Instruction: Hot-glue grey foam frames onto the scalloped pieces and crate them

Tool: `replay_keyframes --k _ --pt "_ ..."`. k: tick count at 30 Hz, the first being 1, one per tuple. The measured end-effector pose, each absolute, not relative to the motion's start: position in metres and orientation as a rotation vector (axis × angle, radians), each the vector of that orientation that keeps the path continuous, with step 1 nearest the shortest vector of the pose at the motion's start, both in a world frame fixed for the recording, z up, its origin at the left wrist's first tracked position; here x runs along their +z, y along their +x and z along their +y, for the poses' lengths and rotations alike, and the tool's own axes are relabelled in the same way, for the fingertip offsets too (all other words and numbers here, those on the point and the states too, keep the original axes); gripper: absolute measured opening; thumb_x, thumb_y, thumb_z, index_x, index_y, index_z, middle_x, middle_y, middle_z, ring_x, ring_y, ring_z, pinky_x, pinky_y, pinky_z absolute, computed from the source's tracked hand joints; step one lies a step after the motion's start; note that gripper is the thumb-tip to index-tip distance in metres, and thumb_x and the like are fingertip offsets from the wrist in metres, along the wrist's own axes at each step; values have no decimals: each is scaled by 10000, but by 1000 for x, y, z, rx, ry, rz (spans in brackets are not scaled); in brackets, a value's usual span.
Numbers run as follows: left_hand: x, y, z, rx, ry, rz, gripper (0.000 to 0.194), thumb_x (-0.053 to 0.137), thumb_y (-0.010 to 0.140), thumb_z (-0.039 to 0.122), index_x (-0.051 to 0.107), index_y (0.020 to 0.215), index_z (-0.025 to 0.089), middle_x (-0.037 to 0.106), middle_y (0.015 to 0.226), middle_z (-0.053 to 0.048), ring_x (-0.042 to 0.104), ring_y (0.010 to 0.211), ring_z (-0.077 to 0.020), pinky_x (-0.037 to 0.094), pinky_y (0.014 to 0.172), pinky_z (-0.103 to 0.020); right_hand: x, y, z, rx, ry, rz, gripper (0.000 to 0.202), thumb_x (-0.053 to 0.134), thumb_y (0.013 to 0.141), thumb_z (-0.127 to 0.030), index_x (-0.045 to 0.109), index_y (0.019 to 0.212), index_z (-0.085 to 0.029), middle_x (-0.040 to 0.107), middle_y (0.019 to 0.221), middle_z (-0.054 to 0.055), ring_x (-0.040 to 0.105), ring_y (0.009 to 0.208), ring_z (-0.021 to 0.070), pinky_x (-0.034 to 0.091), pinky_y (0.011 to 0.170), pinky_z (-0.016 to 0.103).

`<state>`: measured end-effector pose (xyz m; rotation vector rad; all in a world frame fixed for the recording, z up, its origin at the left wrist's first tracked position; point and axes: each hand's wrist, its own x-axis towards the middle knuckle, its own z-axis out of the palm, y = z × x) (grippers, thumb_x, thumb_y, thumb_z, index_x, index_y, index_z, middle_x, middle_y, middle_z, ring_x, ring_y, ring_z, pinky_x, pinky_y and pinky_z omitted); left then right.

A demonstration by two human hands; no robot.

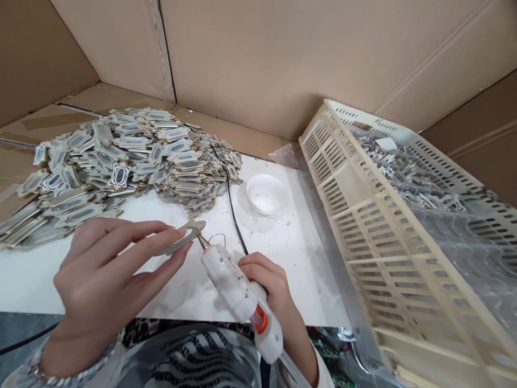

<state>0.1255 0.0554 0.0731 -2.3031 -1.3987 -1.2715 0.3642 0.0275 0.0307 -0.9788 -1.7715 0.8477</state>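
Between its thumb and fingers, my left hand (109, 269) pinches a flat grey-beige plaque (183, 237) with a shaped outline. My right hand (269, 280) is wrapped round the handle of a white hot glue gun (230, 280) with an orange part near its rear. The gun's metal nozzle points up and left, and its tip meets or nearly meets the plaque's right end. Glue specks and a thin strand show near the nozzle. Left of and behind my hands lies a large heap of similar plaques (133, 151), some with white ornate frames.
A white bowl (266, 194) stands on the white table (283, 242), with a black cord (231, 199) running past it. At right, a tilted cream plastic crate (363, 215) holds bagged small metal-looking parts. Cardboard walls (242, 59) enclose the back, and a crumpled plastic bag (284, 155) lies near them.
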Motion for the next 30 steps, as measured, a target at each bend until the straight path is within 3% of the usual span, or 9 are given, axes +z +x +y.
replay_keyframes --k 24,30 --pt "74 120 54 -1210 -2296 -1368 192 691 901 251 670 1046 376 718 918 -8 594 705 -242 435 715 -451 28 365 27 880 -1019 -1750 162 572 924 -240 692 823 -197 671 869 61 648 748 155 515 665 243" --pt "76 125 53 -1274 -2366 -1411 122 683 915 289 660 1005 368 697 927 12 604 750 -225 457 738 -426 24 365 29 865 -1060 -1706 76 623 885 -239 684 856 -205 670 886 47 645 766 159 514 678 246"
